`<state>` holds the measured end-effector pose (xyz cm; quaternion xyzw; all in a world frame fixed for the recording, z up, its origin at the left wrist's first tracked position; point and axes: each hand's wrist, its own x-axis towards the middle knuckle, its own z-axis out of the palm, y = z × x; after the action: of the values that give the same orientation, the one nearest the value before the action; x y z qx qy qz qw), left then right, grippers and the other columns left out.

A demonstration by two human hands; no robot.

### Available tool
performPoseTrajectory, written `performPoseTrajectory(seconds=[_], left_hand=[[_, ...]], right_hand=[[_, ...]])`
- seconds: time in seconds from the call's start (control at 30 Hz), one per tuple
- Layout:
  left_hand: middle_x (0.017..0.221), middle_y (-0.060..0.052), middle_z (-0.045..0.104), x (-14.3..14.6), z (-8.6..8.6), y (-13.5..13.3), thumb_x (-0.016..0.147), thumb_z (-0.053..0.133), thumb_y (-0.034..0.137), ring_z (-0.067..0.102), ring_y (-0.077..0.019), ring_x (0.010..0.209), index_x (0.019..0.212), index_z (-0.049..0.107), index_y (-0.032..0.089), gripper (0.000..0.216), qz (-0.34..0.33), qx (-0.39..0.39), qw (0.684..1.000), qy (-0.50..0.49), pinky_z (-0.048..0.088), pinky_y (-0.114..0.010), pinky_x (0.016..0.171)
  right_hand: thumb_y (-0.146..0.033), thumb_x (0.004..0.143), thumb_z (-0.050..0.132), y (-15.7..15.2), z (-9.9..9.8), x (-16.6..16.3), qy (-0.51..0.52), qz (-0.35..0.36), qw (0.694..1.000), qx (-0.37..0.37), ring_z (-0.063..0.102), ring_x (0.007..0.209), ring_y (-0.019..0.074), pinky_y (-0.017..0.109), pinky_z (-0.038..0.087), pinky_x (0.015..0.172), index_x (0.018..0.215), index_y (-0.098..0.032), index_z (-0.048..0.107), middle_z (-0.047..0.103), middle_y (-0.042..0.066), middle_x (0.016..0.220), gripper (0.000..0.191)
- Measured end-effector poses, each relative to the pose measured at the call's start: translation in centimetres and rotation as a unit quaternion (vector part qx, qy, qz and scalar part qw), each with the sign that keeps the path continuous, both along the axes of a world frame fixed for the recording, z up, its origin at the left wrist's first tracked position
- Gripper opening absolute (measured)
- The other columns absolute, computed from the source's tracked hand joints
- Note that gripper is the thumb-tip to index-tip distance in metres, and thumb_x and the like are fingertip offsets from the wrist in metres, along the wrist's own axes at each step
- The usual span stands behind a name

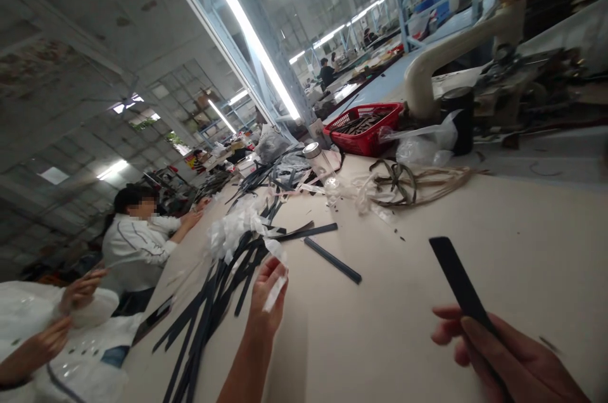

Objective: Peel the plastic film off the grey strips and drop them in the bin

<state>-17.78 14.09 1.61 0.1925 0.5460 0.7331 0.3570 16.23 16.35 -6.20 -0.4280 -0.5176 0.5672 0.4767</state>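
Observation:
My left hand [268,295] is closed on a thin white strip [276,251], whose ends show above and below the fingers. In my right hand [510,355], at the lower right, a flat dark strap [456,279] is gripped between thumb and fingers, its squared end pointing up and left. Beside my left hand lies a heap of long dark straps [202,320] with crumpled white strips [232,230] on top. A short dark strap piece [332,260] rests alone on the table [380,327] between my hands.
Toward the back stand a red basket [346,144] of dark pieces, a clear bottle [319,162] and a plastic bag [425,143]. Coiled straps [394,184] lie before them. A machine [503,83] occupies the right rear. Two co-workers in white [135,241] sit along the left edge.

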Motion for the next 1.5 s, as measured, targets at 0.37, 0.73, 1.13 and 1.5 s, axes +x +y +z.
performPoseTrajectory(seconds=[0.37, 0.73, 1.13, 1.5], left_hand=[[0.083, -0.007, 0.067, 4.5, -3.1, -13.6, 0.086, 0.052, -0.006, 0.064, -0.0079, 0.059, 0.101, 0.065, 0.008, 0.024, 0.06, 0.008, 0.979, -0.193, 0.054, -0.013, 0.05], [0.079, -0.003, 0.069, 7.0, -3.4, -14.9, 0.06, 0.089, 0.015, 0.06, -0.0064, 0.06, 0.093, 0.071, 0.016, 0.038, 0.022, 0.055, 0.989, -0.135, 0.051, -0.011, 0.053], [0.101, -0.008, 0.071, 6.2, -4.1, -15.5, 0.064, 0.084, 0.052, 0.064, -0.0133, 0.079, 0.102, 0.072, 0.019, 0.052, -0.007, -0.028, 0.998, -0.047, 0.049, -0.02, 0.065], [0.075, -0.006, 0.071, 7.2, -3.3, -15.3, 0.063, 0.085, 0.051, 0.058, -0.0101, 0.063, 0.087, 0.076, 0.013, 0.045, -0.047, -0.122, 0.991, -0.005, 0.043, -0.019, 0.06]], right_hand=[[-0.072, 0.075, 0.063, -0.7, 4.1, -1.5, 0.011, 0.11, 0.993, -0.051, 0.046, 0.044, 0.0098, 0.026, 0.048, 0.046, 0.098, -0.017, 0.069, 0.071, 0.008, 0.081, 0.06], [-0.067, 0.08, 0.06, -2.9, 8.4, -15.1, -0.054, 0.476, 0.869, -0.123, 0.029, 0.044, 0.0042, 0.021, 0.049, 0.044, 0.09, -0.012, 0.071, 0.074, 0.011, 0.097, 0.057], [-0.033, 0.07, 0.075, -0.8, 7.6, -19.5, 0.053, 0.368, 0.927, -0.049, 0.053, 0.055, 0.0082, 0.015, 0.041, 0.044, 0.076, -0.014, 0.063, 0.061, -0.002, 0.062, 0.023], [-0.019, 0.073, 0.068, -3.5, 6.0, -19.7, 0.024, 0.416, 0.908, 0.053, 0.057, 0.054, 0.0103, 0.018, 0.044, 0.051, 0.074, -0.014, 0.068, 0.065, -0.002, 0.062, 0.005]])
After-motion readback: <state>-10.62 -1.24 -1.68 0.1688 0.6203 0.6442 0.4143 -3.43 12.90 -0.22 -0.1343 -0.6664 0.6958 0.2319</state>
